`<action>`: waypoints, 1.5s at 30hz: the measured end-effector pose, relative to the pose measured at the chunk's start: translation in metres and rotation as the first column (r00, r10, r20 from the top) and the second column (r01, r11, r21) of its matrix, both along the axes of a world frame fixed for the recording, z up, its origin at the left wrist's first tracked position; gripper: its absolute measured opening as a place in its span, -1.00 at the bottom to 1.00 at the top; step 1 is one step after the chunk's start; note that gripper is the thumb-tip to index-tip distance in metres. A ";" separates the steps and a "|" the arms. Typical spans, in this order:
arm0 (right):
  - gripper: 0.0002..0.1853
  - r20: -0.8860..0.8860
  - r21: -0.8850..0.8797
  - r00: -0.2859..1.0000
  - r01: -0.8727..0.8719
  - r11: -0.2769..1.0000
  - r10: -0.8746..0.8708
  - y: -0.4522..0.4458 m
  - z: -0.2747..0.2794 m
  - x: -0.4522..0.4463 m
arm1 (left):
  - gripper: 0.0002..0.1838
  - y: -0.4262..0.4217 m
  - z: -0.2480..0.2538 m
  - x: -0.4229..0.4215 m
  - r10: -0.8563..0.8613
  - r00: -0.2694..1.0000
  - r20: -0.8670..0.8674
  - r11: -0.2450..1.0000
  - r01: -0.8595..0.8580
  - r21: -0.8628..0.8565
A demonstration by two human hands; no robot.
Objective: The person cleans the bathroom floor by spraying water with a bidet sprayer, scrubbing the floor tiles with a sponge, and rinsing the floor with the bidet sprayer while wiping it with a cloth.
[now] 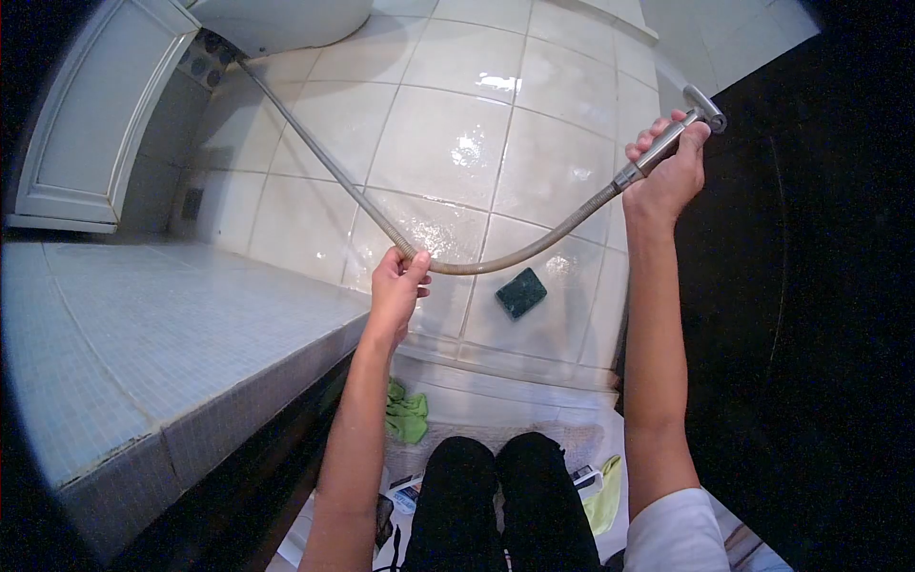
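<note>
Probably spraying, gripping sprayer (657, 154) in right hand (670, 183), pinching hose (519, 257) in left hand (394, 296); next calls for guiding hose slack.

We count one sprayer (661, 148) in our right grip (675, 172) and one hose (477, 268) in our left grip (398, 289). We see one sponge (521, 294) between both grips, two green cloths (408, 419) below them.

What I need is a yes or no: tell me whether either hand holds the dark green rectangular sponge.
No, the sponge lies on the pale tiled floor, apart from the left hand and the right hand.
</note>
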State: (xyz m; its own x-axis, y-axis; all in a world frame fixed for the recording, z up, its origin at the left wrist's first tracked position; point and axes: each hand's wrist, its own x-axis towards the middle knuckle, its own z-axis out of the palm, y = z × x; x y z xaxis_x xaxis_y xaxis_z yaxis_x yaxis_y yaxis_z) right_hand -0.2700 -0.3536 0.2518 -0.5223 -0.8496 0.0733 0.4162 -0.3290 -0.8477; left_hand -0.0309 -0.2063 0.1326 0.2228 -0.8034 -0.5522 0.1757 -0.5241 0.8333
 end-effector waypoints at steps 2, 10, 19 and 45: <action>-0.66 0.012 0.000 1.000 -0.020 1.000 0.020 -0.001 0.000 0.001 | -0.76 0.000 0.001 -0.002 0.015 1.000 0.016 1.000 -0.016 0.002; -0.64 0.059 0.022 0.993 -0.105 0.994 0.104 -0.003 -0.004 0.006 | -0.75 0.003 0.000 -0.002 0.020 0.999 0.046 1.000 -0.021 0.016; -0.59 0.100 0.033 0.967 -0.237 0.971 0.232 -0.002 -0.011 0.017 | -0.77 0.005 0.000 -0.001 0.004 0.989 0.148 0.993 -0.021 0.119; -0.61 0.326 0.504 0.944 -0.223 0.835 0.055 0.078 -0.118 -0.043 | -0.79 0.007 -0.004 0.000 0.088 0.974 0.207 0.990 -0.109 0.093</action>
